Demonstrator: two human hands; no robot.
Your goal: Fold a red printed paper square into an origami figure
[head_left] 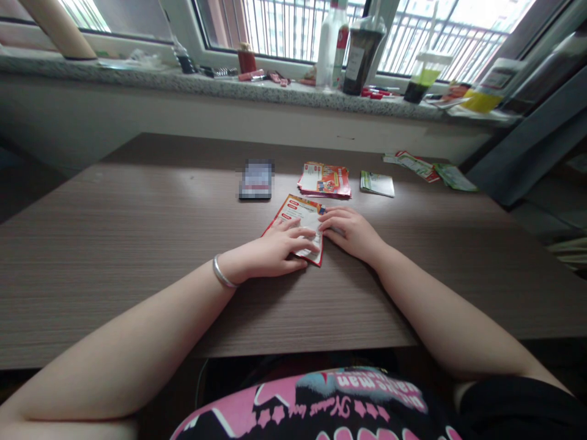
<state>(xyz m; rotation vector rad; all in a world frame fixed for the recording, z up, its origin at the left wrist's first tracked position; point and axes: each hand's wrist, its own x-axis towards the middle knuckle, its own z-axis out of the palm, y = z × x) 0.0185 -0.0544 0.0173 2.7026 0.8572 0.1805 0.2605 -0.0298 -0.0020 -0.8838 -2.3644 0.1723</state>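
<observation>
A printed leaflet (305,213) with a red edge and red labels lies tilted on the brown table. My left hand (282,247) rests flat across its lower part, fingers spread. At the leaflet's right edge is my right hand (351,231), its fingertips touching the paper and its fingers partly bent; whether they pinch the edge is hidden. Just beyond the leaflet sits a stack of similar red and white leaflets (325,179). To the right of that stack lies a smaller pile of green and white folded papers (376,183).
A dark phone-like object (255,180), blurred out, lies left of the stack. More green and red papers (418,166) are at the table's far right corner. Behind the table (114,244), the stone windowsill (284,91) carries bottles, cups and small items.
</observation>
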